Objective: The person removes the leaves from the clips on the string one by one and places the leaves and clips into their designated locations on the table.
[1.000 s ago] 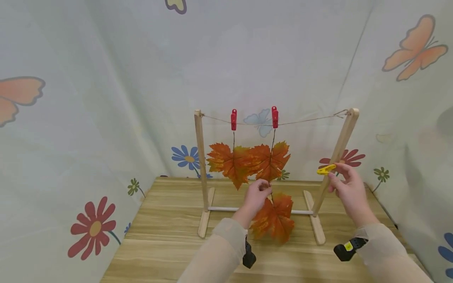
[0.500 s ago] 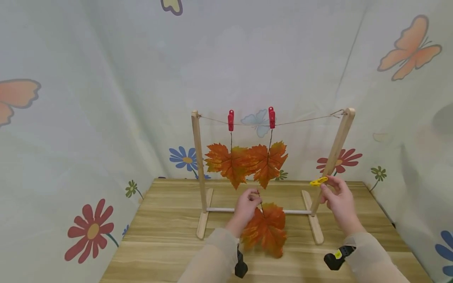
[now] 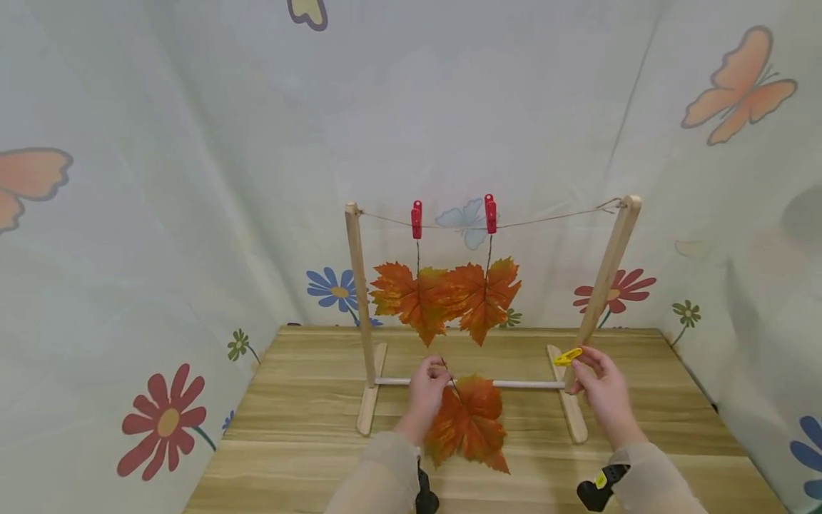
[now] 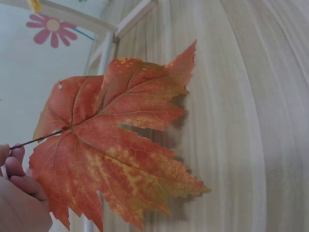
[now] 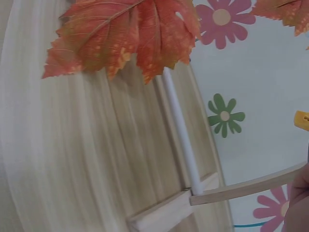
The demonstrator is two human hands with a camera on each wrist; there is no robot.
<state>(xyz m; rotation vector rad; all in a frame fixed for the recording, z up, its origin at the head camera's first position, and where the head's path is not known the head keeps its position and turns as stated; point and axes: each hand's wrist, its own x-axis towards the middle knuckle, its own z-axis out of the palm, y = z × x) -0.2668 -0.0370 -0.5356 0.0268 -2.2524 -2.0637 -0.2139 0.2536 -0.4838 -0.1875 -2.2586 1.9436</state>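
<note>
My left hand (image 3: pixel 427 391) pinches the thin dark stem of an orange-red maple leaf (image 3: pixel 470 421), which hangs low over the table in front of the rack. The left wrist view shows this leaf (image 4: pixel 116 140) spread wide, its stem between thumb and fingers. My right hand (image 3: pixel 602 389) pinches a yellow clothespin (image 3: pixel 568 357) near the rack's right post. Above, two red clothespins (image 3: pixel 417 220) (image 3: pixel 491 214) sit on the twine (image 3: pixel 546 219). From them hang two more maple leaves (image 3: pixel 411 296) (image 3: pixel 483 296), overlapping at their edges.
The wooden rack has a left post (image 3: pixel 359 293), a right post (image 3: pixel 606 271) and a white crossbar (image 3: pixel 529 385) low between them. Its feet (image 3: pixel 571 407) stand on the wood-grain table (image 3: pixel 289 407). A floral curtain (image 3: pixel 160 214) surrounds the table's back and sides.
The left hand has drawn its leaf down and to the left, away from the hanging leaves. The right hand has lowered with the yellow clothespin, also shifting left. The view has shifted slightly.
</note>
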